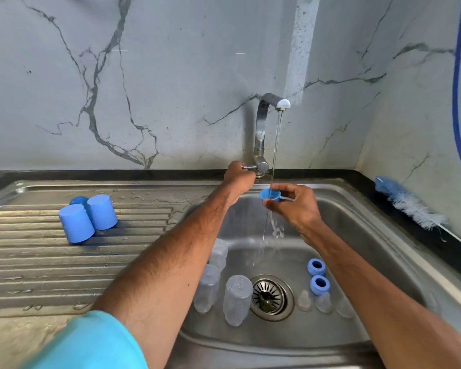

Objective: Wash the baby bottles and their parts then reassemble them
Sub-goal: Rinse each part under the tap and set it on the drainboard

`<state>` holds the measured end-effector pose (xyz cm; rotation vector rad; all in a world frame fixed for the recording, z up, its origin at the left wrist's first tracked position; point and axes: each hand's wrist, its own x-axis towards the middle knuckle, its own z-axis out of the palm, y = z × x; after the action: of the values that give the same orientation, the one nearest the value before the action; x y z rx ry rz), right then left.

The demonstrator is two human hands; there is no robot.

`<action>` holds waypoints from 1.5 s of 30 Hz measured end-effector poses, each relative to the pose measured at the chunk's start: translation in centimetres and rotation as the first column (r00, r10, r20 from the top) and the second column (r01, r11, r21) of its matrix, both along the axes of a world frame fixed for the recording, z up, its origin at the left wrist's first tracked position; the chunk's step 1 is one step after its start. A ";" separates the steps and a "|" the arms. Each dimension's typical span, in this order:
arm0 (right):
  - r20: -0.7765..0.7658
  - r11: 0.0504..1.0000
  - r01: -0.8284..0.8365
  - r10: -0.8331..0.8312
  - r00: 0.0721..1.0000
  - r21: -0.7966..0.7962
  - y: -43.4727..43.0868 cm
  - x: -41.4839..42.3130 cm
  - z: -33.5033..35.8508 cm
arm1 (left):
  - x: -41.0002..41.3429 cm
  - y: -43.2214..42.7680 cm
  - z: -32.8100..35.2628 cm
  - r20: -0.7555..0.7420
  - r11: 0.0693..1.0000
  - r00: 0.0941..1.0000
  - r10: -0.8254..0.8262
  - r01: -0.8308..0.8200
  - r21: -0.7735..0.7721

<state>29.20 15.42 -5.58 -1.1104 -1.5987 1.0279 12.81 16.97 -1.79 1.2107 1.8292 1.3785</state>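
My right hand (293, 206) holds a blue bottle ring (270, 195) under the running stream from the tap (264, 123). My left hand (238, 177) grips the tap's lever (249, 167). In the sink basin (362, 235) three clear bottles (237, 299) stand upside down left of the drain (270, 296). Two more blue rings (318, 275) lie right of the drain, with three clear teats (322, 302) in front of them. Three blue caps (88, 217) rest upside down on the drainboard.
The ribbed steel drainboard (64, 262) is wet. A blue and white bottle brush (407, 202) lies on the dark counter at the right. A marble wall rises behind the sink, and a blue hose (457, 102) hangs at the far right.
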 end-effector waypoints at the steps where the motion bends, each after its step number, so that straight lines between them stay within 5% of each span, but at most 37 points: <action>1: 0.005 1.000 0.001 -0.001 1.000 -0.005 -0.2 0.0 0.1 | -0.2 0.3 -0.2 0.052 1.000 0.999 0.012 -0.013 0.021; 4: -0.036 0.999 -0.019 0.018 0.999 -0.036 -0.3 0.0 0.2 | -0.8 0.9 -0.4 0.231 0.997 0.973 0.020 -0.037 0.070; 8: 0.019 0.999 -0.015 0.016 1.000 -0.038 -0.5 -0.3 0.3 | -0.9 1.3 -0.2 0.273 0.986 0.962 0.014 -0.059 0.156; 16: 0.015 0.999 -0.003 0.004 1.000 -0.035 -0.7 -0.9 0.7 | 1.6 -0.4 1.9 -0.161 0.955 0.946 -0.282 0.293 0.051; 21: 0.015 1.000 0.006 -0.005 1.000 -0.017 -1.2 -0.7 0.8 | 0.5 -3.1 -0.7 -0.291 0.962 0.922 -0.255 0.272 0.019; 25: -0.049 0.986 0.037 -0.045 0.998 -0.162 -2.0 0.0 1.6 | -0.3 -5.7 -2.7 -0.285 0.954 0.921 -0.265 0.294 0.062; 30: -0.135 0.861 -0.134 0.077 0.988 -0.491 -2.7 -0.6 1.7 | 0.3 -10.5 -2.1 -0.319 0.931 0.894 -0.315 0.356 0.078; 34: -0.234 0.814 -0.269 0.168 0.957 -0.515 -4.0 -1.6 2.6 | 0.2 -13.0 -1.8 -0.341 0.950 0.915 -0.213 0.275 0.144; 39: -0.169 0.743 -0.414 0.385 0.907 -0.526 -5.5 -2.9 2.9 | -1.6 -15.0 -1.5 -0.215 0.948 0.969 -0.119 0.175 0.265; 45: 0.074 0.879 -0.350 0.393 0.917 -0.324 -8.1 -6.3 2.8 | -5.1 -17.8 -1.8 -0.400 0.918 0.913 -0.082 0.226 0.326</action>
<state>22.87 7.35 -2.78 -1.1163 -1.8560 1.5236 7.69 -0.82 -3.56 1.8929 1.7080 1.5170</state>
